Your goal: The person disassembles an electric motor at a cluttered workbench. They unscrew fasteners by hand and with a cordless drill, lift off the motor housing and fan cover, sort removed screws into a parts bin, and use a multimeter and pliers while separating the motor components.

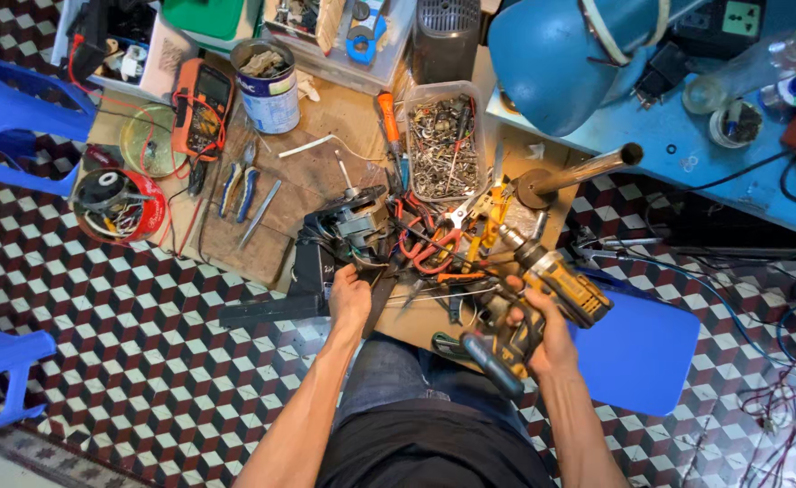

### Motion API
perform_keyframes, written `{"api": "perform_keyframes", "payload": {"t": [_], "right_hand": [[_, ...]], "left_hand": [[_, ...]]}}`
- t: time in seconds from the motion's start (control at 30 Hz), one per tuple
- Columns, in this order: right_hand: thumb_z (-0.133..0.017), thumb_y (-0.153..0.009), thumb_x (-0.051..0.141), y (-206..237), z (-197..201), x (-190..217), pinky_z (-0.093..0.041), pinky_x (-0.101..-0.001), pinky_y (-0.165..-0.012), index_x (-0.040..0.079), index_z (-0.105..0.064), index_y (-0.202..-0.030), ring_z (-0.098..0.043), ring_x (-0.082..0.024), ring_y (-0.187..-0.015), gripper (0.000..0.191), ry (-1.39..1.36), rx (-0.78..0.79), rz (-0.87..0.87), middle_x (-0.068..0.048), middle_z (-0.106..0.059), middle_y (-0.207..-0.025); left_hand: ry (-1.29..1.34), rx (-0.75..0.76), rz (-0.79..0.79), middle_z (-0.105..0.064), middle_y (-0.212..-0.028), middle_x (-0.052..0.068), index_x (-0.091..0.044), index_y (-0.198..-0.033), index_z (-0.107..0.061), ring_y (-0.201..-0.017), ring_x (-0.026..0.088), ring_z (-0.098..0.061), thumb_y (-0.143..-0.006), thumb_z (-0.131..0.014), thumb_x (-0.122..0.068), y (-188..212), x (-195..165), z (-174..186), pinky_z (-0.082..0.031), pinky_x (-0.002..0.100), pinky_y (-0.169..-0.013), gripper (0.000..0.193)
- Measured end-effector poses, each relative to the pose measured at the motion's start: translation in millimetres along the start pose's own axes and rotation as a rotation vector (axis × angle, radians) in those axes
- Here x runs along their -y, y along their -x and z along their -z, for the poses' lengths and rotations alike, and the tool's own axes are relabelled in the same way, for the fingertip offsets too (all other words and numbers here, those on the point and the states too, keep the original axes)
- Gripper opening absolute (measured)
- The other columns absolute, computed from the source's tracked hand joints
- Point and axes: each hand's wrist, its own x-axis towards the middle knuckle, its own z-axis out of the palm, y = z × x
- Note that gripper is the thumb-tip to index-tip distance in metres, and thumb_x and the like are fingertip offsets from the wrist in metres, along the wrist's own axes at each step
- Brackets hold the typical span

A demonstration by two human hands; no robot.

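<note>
**Lighting / image quality, head cam**

Bright, even, diffuse light across the whole scene, no single visible source. Shadows are soft and short, tucked close under objects; deepest dark patch sits under the blue table (687,154) at right. Colours are saturated, no blown highlights. Mild sheen on the blue lamp shade (551,54) and the metal pole (588,170). Wide-angle lens: floor tiles (145,343) bend and stretch toward the corners. Centre is sharp; the right hand (542,334) and yellow drill (560,285) show slight motion blur. Edges are a bit softer.
</note>
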Motion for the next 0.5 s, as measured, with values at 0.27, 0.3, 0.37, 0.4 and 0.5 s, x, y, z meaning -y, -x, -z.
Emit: {"api": "perform_keyframes", "payload": {"t": [0.27, 0.3, 0.37, 0.4, 0.5], "right_hand": [[-0.069, -0.101, 0.016, -100.6, -7.1, -32.4, -0.057, -0.0302, -0.069, -0.003, -0.062, -0.131, -0.063, -0.015, -0.076, 0.036, -0.304, 0.136, -0.045, -0.01, -0.072, -0.109], [-0.069, -0.1, 0.018, -101.8, -11.4, -33.7, -0.057, -0.0298, -0.069, -0.001, -0.062, -0.128, -0.065, -0.017, -0.077, 0.034, -0.304, 0.1, -0.055, -0.011, -0.072, -0.108], [-0.069, -0.098, 0.02, -92.5, -22.5, -43.7, -0.057, -0.0292, -0.069, 0.003, -0.062, -0.121, -0.068, -0.021, -0.08, 0.03, -0.314, 0.013, -0.063, -0.013, -0.073, -0.105], [-0.069, -0.096, 0.02, -87.0, -26.2, -48.5, -0.059, -0.0311, -0.072, 0.004, -0.062, -0.119, -0.07, -0.022, -0.081, 0.029, -0.256, -0.016, -0.081, -0.013, -0.072, -0.103], [-0.072, -0.091, 0.015, -57.8, -38.5, -62.9, -0.062, -0.037, -0.077, 0.002, -0.065, -0.112, -0.072, -0.023, -0.086, 0.026, -0.068, -0.098, -0.044, -0.011, -0.072, -0.101]], "left_hand": [[0.126, 0.093, 0.027, -0.066, -0.133, 0.018, -0.004, -0.136, -0.058, -0.12, 0.028, -0.065, -0.081, -0.055, 0.001, -21.8, 5.2, 5.4, -0.052, 0.036, -0.1, 0.055], [0.152, 0.139, 0.04, -0.065, -0.132, 0.017, -0.004, -0.136, -0.056, -0.119, 0.028, -0.065, -0.079, -0.053, 0.002, -23.9, 1.7, 7.8, -0.053, 0.037, -0.099, 0.057], [-0.103, 0.176, -0.057, -0.07, -0.125, 0.018, -0.004, -0.131, -0.061, -0.116, 0.03, -0.068, -0.081, -0.059, -0.003, -26.5, -0.8, 19.7, -0.053, 0.038, -0.099, 0.049], [-0.226, 0.196, -0.113, -0.072, -0.121, 0.018, -0.004, -0.128, -0.063, -0.115, 0.031, -0.069, -0.082, -0.062, -0.006, -27.2, -4.3, 26.4, -0.053, 0.038, -0.099, 0.046], [-0.536, 0.298, -0.286, -0.075, -0.112, 0.017, -0.011, -0.123, -0.069, -0.11, 0.037, -0.069, -0.083, -0.063, -0.012, -25.4, -18.9, 48.2, -0.053, 0.045, -0.094, 0.041]]}}
